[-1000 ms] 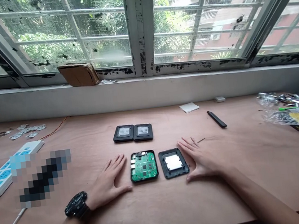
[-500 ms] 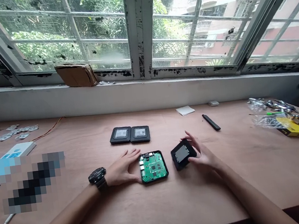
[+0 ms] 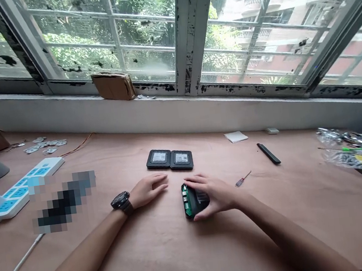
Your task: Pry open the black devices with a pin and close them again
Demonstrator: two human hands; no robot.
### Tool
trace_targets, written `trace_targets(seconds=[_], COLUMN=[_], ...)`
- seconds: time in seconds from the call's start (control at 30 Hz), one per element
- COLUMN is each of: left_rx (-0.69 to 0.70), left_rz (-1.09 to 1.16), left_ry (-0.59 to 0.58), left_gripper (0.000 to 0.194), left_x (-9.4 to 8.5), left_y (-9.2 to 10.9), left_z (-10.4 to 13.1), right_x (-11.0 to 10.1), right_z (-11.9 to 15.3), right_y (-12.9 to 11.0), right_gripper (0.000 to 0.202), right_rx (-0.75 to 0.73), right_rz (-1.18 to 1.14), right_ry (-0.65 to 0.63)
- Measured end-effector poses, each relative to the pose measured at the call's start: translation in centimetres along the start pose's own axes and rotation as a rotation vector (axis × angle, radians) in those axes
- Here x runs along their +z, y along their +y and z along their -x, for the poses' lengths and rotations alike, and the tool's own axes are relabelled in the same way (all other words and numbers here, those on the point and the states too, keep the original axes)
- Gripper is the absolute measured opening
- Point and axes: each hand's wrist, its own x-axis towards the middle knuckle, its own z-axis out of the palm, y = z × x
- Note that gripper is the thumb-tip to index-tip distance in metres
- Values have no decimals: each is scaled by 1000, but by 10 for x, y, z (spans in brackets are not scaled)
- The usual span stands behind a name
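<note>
Holding black cover (image 3: pixel 196 201), right hand (image 3: pixel 215 194).

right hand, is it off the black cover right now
No, the right hand has its fingers and thumb on the black cover, which lies over part of the green circuit board.

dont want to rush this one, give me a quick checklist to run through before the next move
1. Black cover closed over green board: not ok, the board shows along the left side.
2. Right hand has the cover: ok, fingers at the far edge, thumb at the near one.
3. Left hand clear of the board: ok.
4. Small screwdriver in sight: ok, beyond the right forearm.
5. Two labelled cases clear of both hands: ok.
6. Cover's underside seated: cannot tell, hidden.
</note>
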Motion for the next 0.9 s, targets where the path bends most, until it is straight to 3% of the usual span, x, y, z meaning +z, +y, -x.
trace_targets(seconds=[0.07,0.17,0.57,0.9], left_rx=[12,45,51,40], left_rz=[3,5,-1,-16], left_ry=[9,9,-4,-29], left_gripper=[45,42,43,42], left_x=[2,4,6,4], left_y=[2,7,9,10], left_z=[1,2,3,4], right_x=[8,17,27,22], right_z=[-10,-15,-14,-12], right_y=[-3,-2,4,2], right_gripper=[105,107,103,105], right_rx=[0,27,15,30], right_rz=[69,124,152,111], right_ry=[-101,-152,-81,-137])
